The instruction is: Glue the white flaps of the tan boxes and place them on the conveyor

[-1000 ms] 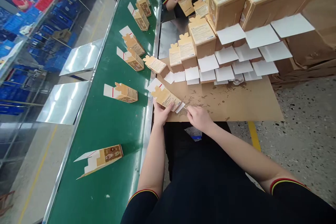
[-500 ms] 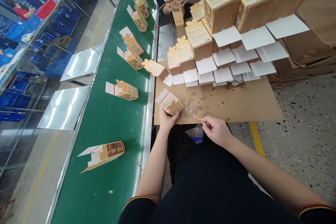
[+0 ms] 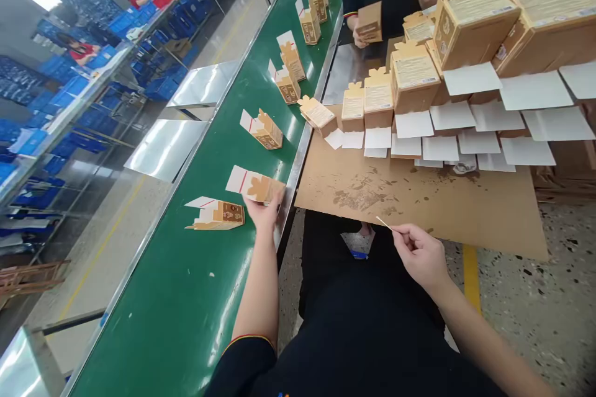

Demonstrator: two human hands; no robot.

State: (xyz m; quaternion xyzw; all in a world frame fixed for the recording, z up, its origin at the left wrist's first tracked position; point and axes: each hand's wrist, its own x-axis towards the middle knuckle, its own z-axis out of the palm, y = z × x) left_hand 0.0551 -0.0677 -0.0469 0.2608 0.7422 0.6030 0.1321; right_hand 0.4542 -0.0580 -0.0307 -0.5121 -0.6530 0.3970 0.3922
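My left hand [image 3: 263, 214] is closed around a small brown cardboard box [image 3: 264, 188] over the green belt. The box's white flap with a red strip stands out to the left. Just beyond my fingers, nearer to me, another open box [image 3: 227, 215] lies on the belt. My right hand [image 3: 421, 253] pinches a thin pale stick [image 3: 384, 223], its tip pointing up and left by the front edge of a stained cardboard sheet [image 3: 419, 205].
The green conveyor belt [image 3: 177, 316] carries several open boxes. Stacked boxes [image 3: 479, 25] with white flaps crowd the sheet's far side. Across the table, a co-worker's hand [image 3: 359, 34] holds a brown box [image 3: 370, 22]. A metal rail [image 3: 321, 84] edges the belt.
My left hand has carried the box from the cardboard sheet leftward to the belt. My right hand still holds the stick. The view has turned, and the co-worker's hands have moved apart.
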